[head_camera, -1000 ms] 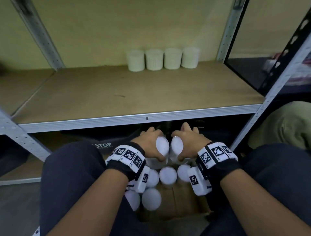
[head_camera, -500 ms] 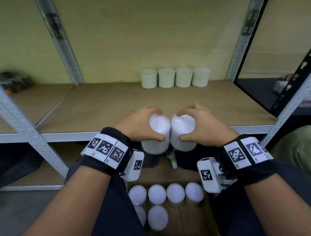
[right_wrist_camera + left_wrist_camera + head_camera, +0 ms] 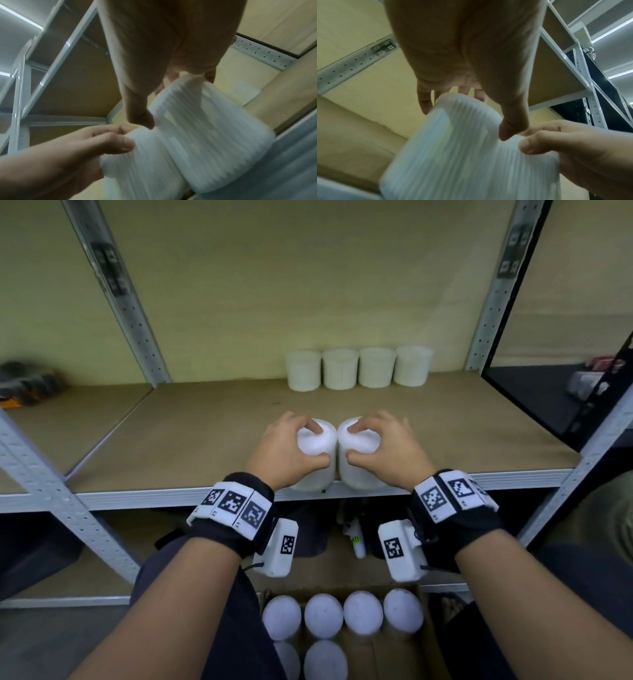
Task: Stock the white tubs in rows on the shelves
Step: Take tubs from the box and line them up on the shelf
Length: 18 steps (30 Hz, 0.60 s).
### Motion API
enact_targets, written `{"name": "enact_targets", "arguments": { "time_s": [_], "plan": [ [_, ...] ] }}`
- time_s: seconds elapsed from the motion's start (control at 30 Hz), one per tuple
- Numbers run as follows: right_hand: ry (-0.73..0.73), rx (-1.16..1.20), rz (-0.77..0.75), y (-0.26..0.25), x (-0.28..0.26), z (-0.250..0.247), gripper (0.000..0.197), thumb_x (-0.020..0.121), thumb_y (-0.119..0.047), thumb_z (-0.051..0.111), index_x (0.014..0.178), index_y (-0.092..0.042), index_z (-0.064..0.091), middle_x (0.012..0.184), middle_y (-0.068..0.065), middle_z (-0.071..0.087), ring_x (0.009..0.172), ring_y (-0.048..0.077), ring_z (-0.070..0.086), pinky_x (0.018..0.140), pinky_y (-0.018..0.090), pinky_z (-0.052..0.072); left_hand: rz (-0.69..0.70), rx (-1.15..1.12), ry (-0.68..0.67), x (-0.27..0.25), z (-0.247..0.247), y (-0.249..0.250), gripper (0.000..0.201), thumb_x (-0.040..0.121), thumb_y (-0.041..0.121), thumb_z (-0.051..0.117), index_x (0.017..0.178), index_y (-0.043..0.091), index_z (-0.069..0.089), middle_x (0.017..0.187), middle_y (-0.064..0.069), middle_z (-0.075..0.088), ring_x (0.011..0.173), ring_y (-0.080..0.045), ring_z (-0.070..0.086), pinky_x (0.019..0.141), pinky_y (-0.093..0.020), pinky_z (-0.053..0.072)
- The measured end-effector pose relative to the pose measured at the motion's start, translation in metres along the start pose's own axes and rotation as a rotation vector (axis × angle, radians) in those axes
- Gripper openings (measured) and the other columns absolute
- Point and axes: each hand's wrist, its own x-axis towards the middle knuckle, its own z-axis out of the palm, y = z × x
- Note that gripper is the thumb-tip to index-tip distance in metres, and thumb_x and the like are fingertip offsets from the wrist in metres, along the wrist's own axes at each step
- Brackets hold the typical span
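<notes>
My left hand (image 3: 291, 446) grips a ribbed white tub (image 3: 317, 457) from above by its lid, and my right hand (image 3: 383, 448) grips a second white tub (image 3: 356, 463) the same way. The two tubs touch side by side over the front edge of the wooden shelf (image 3: 205, 440). In the left wrist view the left tub (image 3: 453, 148) fills the lower frame under my left hand (image 3: 471, 116); the right wrist view shows the right tub (image 3: 205, 135) under my right hand (image 3: 171, 97). Several white tubs (image 3: 358, 368) stand in a row at the shelf's back.
A cardboard box (image 3: 397, 655) on the floor between my knees holds several more white tubs (image 3: 342, 616). Grey perforated uprights (image 3: 120, 292) frame the shelf bay. A dark bundle (image 3: 27, 381) lies on the neighbouring shelf at the left. Shelf board lies bare between my hands and the back row.
Both hands have lifted a tub each out of the box, raised them past the shelf's front rail and carried them forward over the shelf edge.
</notes>
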Motion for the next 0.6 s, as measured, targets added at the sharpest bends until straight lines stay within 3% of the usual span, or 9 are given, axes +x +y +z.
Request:
{"name": "enact_targets", "arguments": {
  "time_s": [0.1,0.33,0.5,0.6],
  "plan": [
    [0.01,0.006,-0.019,0.007,0.004,0.006,0.04,0.074,-0.032,0.072,0.112,-0.022,0.066,0.123,-0.005,0.057,0.122,0.023,0.045,0.097,0.021,0.025,0.015,-0.004,-0.017,0.005,0.0,-0.002,0.034,0.071,0.026,0.073,0.102,0.02,0.06,0.116,0.003,0.054,0.108,-0.016,0.05,0.081,-0.023,0.034],
    [-0.045,-0.032,-0.044,0.005,0.009,-0.001,0.044,0.08,-0.032,0.069,0.122,-0.021,0.063,0.135,-0.006,0.055,0.129,0.021,0.042,0.113,0.03,0.028,0.028,0.026,-0.051,0.014,0.0,-0.005,0.034,0.074,0.027,0.073,0.104,0.019,0.059,0.117,0.004,0.054,0.103,-0.012,0.047,0.083,-0.024,0.034],
    [-0.106,-0.099,-0.056,-0.004,0.004,-0.015,0.047,0.088,-0.034,0.063,0.132,-0.02,0.056,0.148,-0.003,0.044,0.142,0.019,0.029,0.118,0.027,0.012,0.056,0.127,-0.092,0.019,-0.009,-0.008,0.041,0.074,0.043,0.072,0.11,0.027,0.06,0.118,0.007,0.056,0.116,-0.016,0.051,0.089,-0.025,0.035],
    [-0.056,-0.108,-0.049,-0.001,0.001,-0.018,0.044,0.083,-0.034,0.064,0.126,-0.025,0.059,0.139,-0.002,0.049,0.134,0.024,0.035,0.11,0.029,0.024,0.096,0.089,0.008,0.01,-0.015,-0.006,0.04,0.074,0.04,0.073,0.11,0.027,0.06,0.117,0.009,0.054,0.113,-0.009,0.046,0.089,-0.021,0.03]
  ]
}}
